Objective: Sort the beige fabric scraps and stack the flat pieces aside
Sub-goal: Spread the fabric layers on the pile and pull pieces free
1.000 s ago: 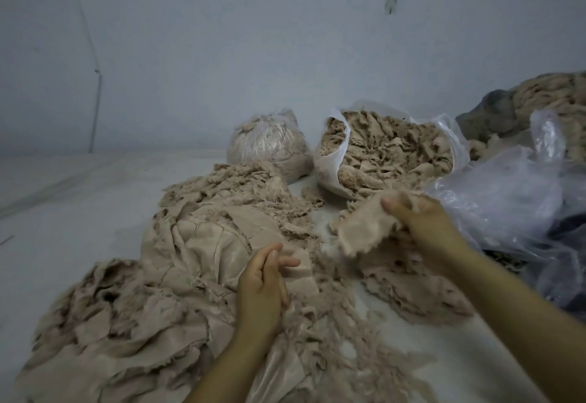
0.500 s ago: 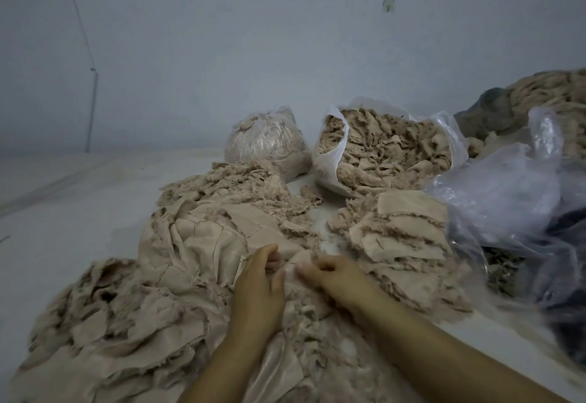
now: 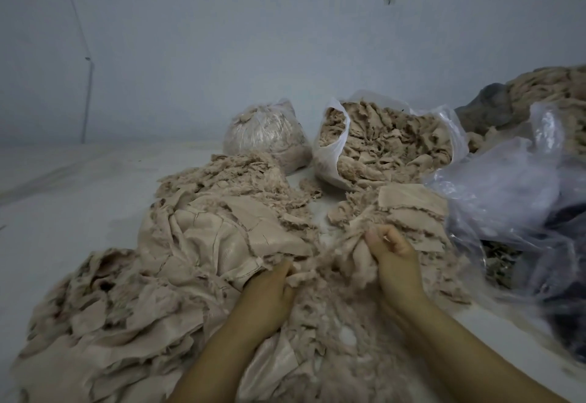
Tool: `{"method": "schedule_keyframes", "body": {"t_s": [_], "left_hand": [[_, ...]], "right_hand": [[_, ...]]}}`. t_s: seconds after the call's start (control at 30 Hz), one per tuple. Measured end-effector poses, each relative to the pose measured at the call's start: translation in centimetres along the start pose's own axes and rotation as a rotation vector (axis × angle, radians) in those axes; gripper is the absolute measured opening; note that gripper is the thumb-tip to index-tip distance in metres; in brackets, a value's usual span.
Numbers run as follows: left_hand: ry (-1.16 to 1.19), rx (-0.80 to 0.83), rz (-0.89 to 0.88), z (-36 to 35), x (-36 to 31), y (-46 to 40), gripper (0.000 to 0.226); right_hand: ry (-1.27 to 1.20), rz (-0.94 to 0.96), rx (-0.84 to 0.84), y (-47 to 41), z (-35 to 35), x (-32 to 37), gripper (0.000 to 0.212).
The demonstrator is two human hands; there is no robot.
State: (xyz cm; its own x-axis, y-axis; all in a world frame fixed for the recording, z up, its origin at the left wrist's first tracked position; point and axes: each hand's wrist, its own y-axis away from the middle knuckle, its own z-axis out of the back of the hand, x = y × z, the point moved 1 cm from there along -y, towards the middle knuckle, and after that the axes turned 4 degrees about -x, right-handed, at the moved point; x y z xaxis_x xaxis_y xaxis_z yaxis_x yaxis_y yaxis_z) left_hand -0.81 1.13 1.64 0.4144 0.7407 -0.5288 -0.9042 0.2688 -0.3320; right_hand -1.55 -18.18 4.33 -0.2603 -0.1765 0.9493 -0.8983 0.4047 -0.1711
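A big loose heap of beige fabric scraps [image 3: 196, 244] covers the white floor in front of me. My left hand [image 3: 269, 291] lies on the heap near its middle, fingers curled down into frayed scraps. My right hand [image 3: 393, 253] grips a bunched beige scrap [image 3: 352, 244], lifted a little above the heap. Behind that hand lies a stack of flat beige pieces [image 3: 412, 209], apart from the main heap.
An open white plastic bag [image 3: 329, 149] full of scraps and a tied clear bag [image 3: 263, 136] stand at the back by the wall. Crumpled clear plastic sheeting [image 3: 507, 199] lies at the right, with another scrap pile [image 3: 545, 88] behind it.
My right hand laid a flat piece on the stack at the right, came back to the heap beside my left hand, and now lifts a bunched scrap.
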Motion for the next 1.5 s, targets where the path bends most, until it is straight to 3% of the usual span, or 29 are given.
{"method": "schedule_keyframes", "body": {"t_s": [0.13,0.2,0.3,0.37,0.43,0.53,0.7,0.87,0.97,1.03,1.1,1.2,1.3,1.37,1.4,1.47,1.5], "left_hand": [[0.29,-0.063,0.01,0.8,-0.9,0.2,0.037],[0.548,-0.115,0.026,1.1,-1.6,0.3,0.037],[0.844,0.041,0.109,0.6,-2.4,0.4,0.053],[0.795,0.062,0.12,0.1,-2.8,0.4,0.042],[0.845,-0.081,0.218,0.2,-3.1,0.2,0.013],[1.111,-0.23,0.433,0.9,-2.4,-0.4,0.012],[1.274,-0.284,0.549,1.7,-2.8,-0.3,0.027],[1.334,-0.424,0.71,2.2,-2.0,-0.5,0.022],[1.325,-0.526,0.717,2.4,-1.2,-0.6,0.018],[1.264,-0.46,0.644,1.9,-1.8,-0.5,0.017],[1.354,-0.34,0.546,1.2,-2.6,-0.4,0.02],[1.52,-0.07,0.447,1.1,-2.9,0.0,0.013],[1.266,0.095,0.42,0.8,-2.9,0.3,0.03],[1.023,0.035,0.418,0.3,-3.0,0.3,0.037],[0.972,-0.056,0.423,0.1,-3.1,0.2,0.029],[1.047,-0.23,0.464,0.2,-3.1,0.1,0.013],[1.132,-0.294,0.498,0.4,-2.9,0.0,0.018]], "right_hand": [[-0.128,-0.251,0.198,0.8,0.6,0.4,0.015],[-0.132,-0.298,0.297,1.7,0.4,-0.1,0.016],[-0.089,-0.298,0.436,2.7,-0.2,-0.3,0.019],[-0.07,-0.279,0.443,2.9,-0.6,-0.5,0.017],[0.004,-0.219,0.381,2.8,-0.7,-0.9,0.014],[0.124,-0.195,0.296,2.5,-0.2,-1.3,0.013],[0.129,-0.145,0.348,2.8,0.2,-1.0,0.024],[0.041,-0.093,0.266,2.9,0.4,0.0,0.036],[0.166,-0.071,0.279,3.0,1.3,-0.1,0.041],[0.271,-0.114,0.414,3.7,0.8,-0.6,0.051],[0.28,-0.201,0.489,4.5,-0.2,-0.9,0.051],[0.143,-0.27,0.456,4.6,-1.2,-0.8,0.032],[0.028,-0.272,0.343,4.2,-0.9,-0.5,0.012],[0.01,-0.257,0.324,4.2,-0.8,-0.4,0.007],[-0.004,-0.259,0.332,4.3,-0.9,-0.3,0.006],[-0.005,-0.281,0.343,4.4,-1.1,-0.4,0.01],[0.002,-0.298,0.339,4.3,-1.0,-0.6,0.012]]}}
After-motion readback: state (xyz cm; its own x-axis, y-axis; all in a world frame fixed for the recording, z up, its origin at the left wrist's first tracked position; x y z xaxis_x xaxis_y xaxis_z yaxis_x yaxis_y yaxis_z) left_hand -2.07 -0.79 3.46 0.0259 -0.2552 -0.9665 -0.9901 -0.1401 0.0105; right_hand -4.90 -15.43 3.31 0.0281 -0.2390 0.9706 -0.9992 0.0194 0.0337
